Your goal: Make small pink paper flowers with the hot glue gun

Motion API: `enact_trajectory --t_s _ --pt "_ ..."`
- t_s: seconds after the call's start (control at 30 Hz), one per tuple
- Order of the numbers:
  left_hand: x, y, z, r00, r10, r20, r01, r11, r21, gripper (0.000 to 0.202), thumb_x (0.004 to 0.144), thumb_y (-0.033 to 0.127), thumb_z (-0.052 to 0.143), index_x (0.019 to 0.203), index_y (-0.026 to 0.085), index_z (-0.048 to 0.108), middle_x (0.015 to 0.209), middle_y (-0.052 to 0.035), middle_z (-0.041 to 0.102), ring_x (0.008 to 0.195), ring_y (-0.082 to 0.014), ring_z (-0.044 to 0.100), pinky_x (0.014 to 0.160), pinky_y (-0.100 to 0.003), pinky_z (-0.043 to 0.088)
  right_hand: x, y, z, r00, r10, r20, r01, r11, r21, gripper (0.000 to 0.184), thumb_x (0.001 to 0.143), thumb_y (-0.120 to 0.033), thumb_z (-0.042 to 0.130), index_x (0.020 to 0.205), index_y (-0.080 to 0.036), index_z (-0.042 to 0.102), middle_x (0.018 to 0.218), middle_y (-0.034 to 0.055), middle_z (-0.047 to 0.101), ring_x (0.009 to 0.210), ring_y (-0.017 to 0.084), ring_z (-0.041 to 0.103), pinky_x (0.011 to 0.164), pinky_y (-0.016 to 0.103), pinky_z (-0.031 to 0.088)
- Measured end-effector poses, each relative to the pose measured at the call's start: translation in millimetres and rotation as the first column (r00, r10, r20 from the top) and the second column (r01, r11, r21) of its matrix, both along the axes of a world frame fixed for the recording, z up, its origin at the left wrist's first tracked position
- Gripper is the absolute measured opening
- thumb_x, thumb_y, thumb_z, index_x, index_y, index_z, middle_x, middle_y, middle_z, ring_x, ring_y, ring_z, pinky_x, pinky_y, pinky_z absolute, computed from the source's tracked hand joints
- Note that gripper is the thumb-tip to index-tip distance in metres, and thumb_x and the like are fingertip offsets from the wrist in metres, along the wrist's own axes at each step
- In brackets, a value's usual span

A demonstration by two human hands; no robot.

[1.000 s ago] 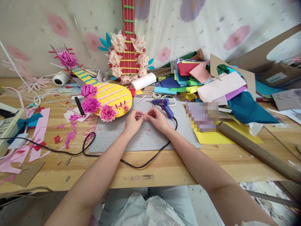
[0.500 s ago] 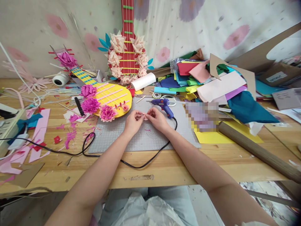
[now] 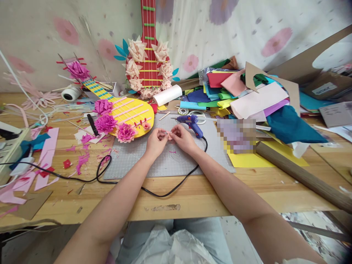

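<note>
Fingertips of my left hand (image 3: 156, 141) and my right hand (image 3: 181, 137) meet over the grey cutting mat (image 3: 137, 165). Both pinch a small piece of pale pink paper (image 3: 169, 136), mostly hidden by the fingers. Just behind my right hand lies a blue glue gun (image 3: 191, 124), its black cord looping across the mat. To the left of my hands rests a yellow paper guitar (image 3: 132, 113) trimmed with magenta paper flowers (image 3: 106, 123). A red guitar (image 3: 150, 69) with pale pink paper roses leans upright against the wall behind.
Coloured paper sheets (image 3: 220, 88) are heaped at the back right. A long brown tube (image 3: 297, 172) slants over the right side. Pink paper strips (image 3: 48, 157) and scraps litter the left, near a power strip (image 3: 13, 154). A white roll (image 3: 167, 95) lies behind the mat.
Almost nothing differs. My hands stay together on the pale pink paper, with only slight finger movement; the view has shifted a trace.
</note>
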State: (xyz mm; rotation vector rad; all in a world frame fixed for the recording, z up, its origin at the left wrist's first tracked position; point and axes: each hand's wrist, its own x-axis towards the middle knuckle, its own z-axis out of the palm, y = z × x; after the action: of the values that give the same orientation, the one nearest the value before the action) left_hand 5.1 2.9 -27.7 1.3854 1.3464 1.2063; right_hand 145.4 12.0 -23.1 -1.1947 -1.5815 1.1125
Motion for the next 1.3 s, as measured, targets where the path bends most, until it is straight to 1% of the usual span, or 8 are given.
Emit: enact_trajectory --t_s 0.17,0.4,0.57,0.67,0.77,0.87,1.07,1.3 --pt "-0.6 0.7 -1.1 1.0 -0.007 -0.004 0.007 1.0 -0.002 0.019 0.072 0.023 0.063 0.087 0.019 0.053 0.071 0.0014 0.064 0.061 -0.0103 0.059 0.059 -0.022 0.043 -0.4 0.1 0.4 1.0 -0.014 0.006 0.014 1.0 0.005 0.012 0.082 -0.032 0.054 0.087 -0.025 0.045 0.071 -0.0033 0.062 0.062 0.013 0.063 0.055 0.027 0.053" --pt "-0.2 0.5 0.6 1.0 0.012 0.015 -0.012 1.0 0.009 0.018 0.072 0.022 0.063 0.088 0.019 0.055 0.072 0.001 0.064 0.063 -0.0107 0.06 0.059 -0.023 0.044 0.9 -1.4 2.3 1.0 -0.006 0.024 0.005 1.0 0.001 0.013 0.084 -0.035 0.053 0.081 -0.026 0.044 0.064 -0.0049 0.059 0.054 0.012 0.061 0.053 0.027 0.052" --pt "-0.7 0.9 1.1 0.999 0.037 0.029 -0.037 0.999 0.009 0.018 0.071 0.02 0.064 0.085 0.019 0.053 0.07 0.0017 0.062 0.059 -0.0094 0.057 0.057 -0.022 0.043 0.7 0.7 -0.9 1.0 0.013 0.004 -0.013 1.0 0.002 0.012 0.083 -0.034 0.052 0.088 -0.026 0.045 0.066 -0.0048 0.061 0.059 0.013 0.064 0.057 0.028 0.054" --pt "-0.3 -0.1 2.3 0.999 0.022 0.026 -0.022 1.0 0.003 0.019 0.071 0.022 0.064 0.086 0.019 0.052 0.069 0.0022 0.062 0.061 -0.0103 0.058 0.059 -0.022 0.043 -0.2 0.3 -0.3 1.0 0.001 -0.011 -0.001 1.0 -0.002 0.013 0.082 -0.034 0.054 0.086 -0.026 0.045 0.067 -0.0045 0.061 0.059 0.013 0.064 0.052 0.026 0.053" --pt "0.2 -0.7 3.7 0.999 0.037 0.018 -0.037 0.999 0.001 0.018 0.072 0.024 0.064 0.086 0.019 0.053 0.069 0.0021 0.062 0.062 -0.011 0.059 0.06 -0.023 0.043 -0.5 -1.5 2.7 1.0 -0.026 -0.013 0.026 0.999 -0.022 0.012 0.082 -0.034 0.054 0.082 -0.026 0.045 0.066 -0.0044 0.06 0.053 0.012 0.061 0.045 0.024 0.05" --pt "0.2 0.1 3.5 0.998 0.041 0.037 -0.041 0.999 0.001 0.019 0.071 0.022 0.064 0.086 0.019 0.053 0.071 0.0012 0.064 0.062 -0.0109 0.06 0.06 -0.023 0.044 -0.4 -2.7 5.0 1.0 -0.024 -0.013 0.023 0.999 -0.042 0.012 0.082 -0.033 0.054 0.081 -0.026 0.045 0.065 -0.0048 0.059 0.048 0.011 0.057 0.042 0.024 0.049" --pt "-0.3 1.6 0.9 0.996 0.016 0.091 -0.016 1.0 -0.002 0.022 0.07 0.02 0.065 0.087 0.019 0.05 0.07 0.0014 0.064 0.062 -0.0118 0.062 0.06 -0.023 0.045 -1.8 -1.8 4.2 0.999 -0.007 -0.035 0.005 0.998 -0.057 0.018 0.08 -0.036 0.056 0.089 -0.026 0.044 0.073 -0.0033 0.061 0.059 0.013 0.062 0.045 0.026 0.053" --pt "0.7 0.6 3.5 0.995 0.04 0.093 -0.039 0.999 -0.011 0.019 0.072 0.023 0.064 0.086 0.019 0.052 0.069 0.0015 0.063 0.06 -0.0116 0.06 0.058 -0.023 0.043 -2.6 -3.0 6.6 1.0 0.003 -0.019 -0.003 0.999 -0.045 0.014 0.081 -0.034 0.054 0.084 -0.026 0.043 0.071 -0.0033 0.056 0.062 0.014 0.063 0.046 0.026 0.052"
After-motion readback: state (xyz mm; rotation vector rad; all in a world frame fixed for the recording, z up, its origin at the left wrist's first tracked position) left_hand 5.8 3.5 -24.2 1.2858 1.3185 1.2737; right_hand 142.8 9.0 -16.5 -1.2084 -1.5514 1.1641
